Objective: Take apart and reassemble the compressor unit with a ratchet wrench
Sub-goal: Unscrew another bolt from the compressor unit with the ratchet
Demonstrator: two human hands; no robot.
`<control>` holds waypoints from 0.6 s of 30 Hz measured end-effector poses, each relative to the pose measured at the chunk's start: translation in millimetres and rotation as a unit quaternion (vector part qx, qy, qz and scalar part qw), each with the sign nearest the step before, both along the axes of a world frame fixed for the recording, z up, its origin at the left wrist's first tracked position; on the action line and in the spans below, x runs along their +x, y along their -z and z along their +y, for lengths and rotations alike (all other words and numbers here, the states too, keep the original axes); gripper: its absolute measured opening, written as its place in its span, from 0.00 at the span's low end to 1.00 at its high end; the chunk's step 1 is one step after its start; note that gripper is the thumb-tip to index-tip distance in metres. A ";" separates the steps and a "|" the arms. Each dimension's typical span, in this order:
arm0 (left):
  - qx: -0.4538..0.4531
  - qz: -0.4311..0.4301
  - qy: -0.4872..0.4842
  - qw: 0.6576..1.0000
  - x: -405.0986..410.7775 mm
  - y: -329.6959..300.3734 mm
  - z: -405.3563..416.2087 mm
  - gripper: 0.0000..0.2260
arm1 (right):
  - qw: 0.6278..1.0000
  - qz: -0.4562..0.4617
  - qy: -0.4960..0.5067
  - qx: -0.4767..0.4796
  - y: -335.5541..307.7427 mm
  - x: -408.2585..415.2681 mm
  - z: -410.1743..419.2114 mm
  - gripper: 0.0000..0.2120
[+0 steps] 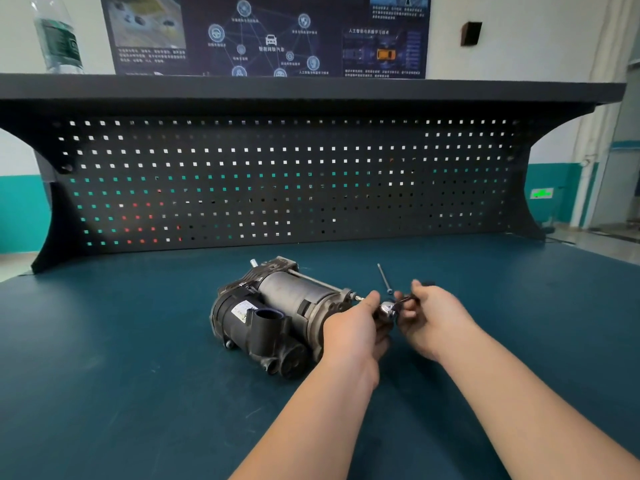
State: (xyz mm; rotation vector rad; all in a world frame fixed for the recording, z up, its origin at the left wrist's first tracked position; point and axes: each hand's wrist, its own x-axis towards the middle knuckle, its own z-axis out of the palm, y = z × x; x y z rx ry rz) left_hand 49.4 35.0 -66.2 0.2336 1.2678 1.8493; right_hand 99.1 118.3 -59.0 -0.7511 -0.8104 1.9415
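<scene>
on the table, the left hand presses the compressor; the right hand pinches the ratchet wrench. it could slip off, or the loose bolt might roll away.

A: How is the scene lit?
B: Evenly and fairly bright, from overhead; the workbench top shows only soft shadows beneath the forearms and beside the compressor unit.

A: Any glare?
B: A small highlight on the chrome ratchet wrench head. Backlight shines through the holes of the pegboard.

A: Distortion or blur?
B: Wide-angle bowing curves the shelf and the bench edges. The bottle at upper left is smeared; the wall poster text is soft.
</scene>
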 end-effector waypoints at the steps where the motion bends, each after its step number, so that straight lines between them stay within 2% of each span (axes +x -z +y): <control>1: 0.001 -0.004 0.002 1.000 -0.4 -0.1 0.2 0.07 | 0.999 -0.014 0.014 0.039 -0.9 0.2 -1.8 0.12; 2: 0.002 -0.007 0.005 1.000 -0.3 -0.2 0.6 0.07 | 0.990 -0.037 0.048 0.131 -2.2 0.5 -4.4 0.11; 3: 0.004 -0.011 0.006 1.000 -0.3 -0.3 1.1 0.07 | 0.959 -0.073 0.087 0.261 -5.0 1.6 -8.5 0.10; 5: 0.008 -0.011 0.005 1.000 -0.6 0.1 2.3 0.07 | 0.849 -0.137 0.122 0.496 -10.4 5.0 -19.8 0.07; 6: 0.012 -0.010 0.004 1.000 -0.7 0.3 2.2 0.07 | 0.804 -0.146 0.108 0.566 -10.9 6.0 -25.2 0.04; 7: 0.016 -0.009 0.004 1.000 -1.3 0.7 2.0 0.08 | 0.780 -0.147 0.092 0.601 -10.2 6.8 -29.1 0.03; 8: 0.019 -0.010 0.007 1.000 -1.4 0.8 1.4 0.09 | 0.774 -0.144 0.084 0.611 -9.7 7.3 -31.7 0.02; 11: 0.018 -0.009 0.023 1.000 -2.7 1.2 -0.5 0.10 | 0.799 -0.124 0.092 0.581 -10.1 9.4 -32.5 0.05; 14: 0.014 -0.011 0.026 0.999 -4.0 -0.3 -0.1 0.11 | 0.854 -0.118 0.116 0.494 -11.6 7.5 -24.6 0.08; 16: 0.013 -0.018 0.023 0.999 -4.0 0.0 0.6 0.11 | 0.921 -0.110 0.117 0.355 -8.3 2.5 -15.3 0.08; 18: 0.016 -0.022 0.025 0.999 -3.9 -0.4 1.1 0.10 | 0.983 -0.060 0.064 0.158 -5.2 -1.0 -8.4 0.11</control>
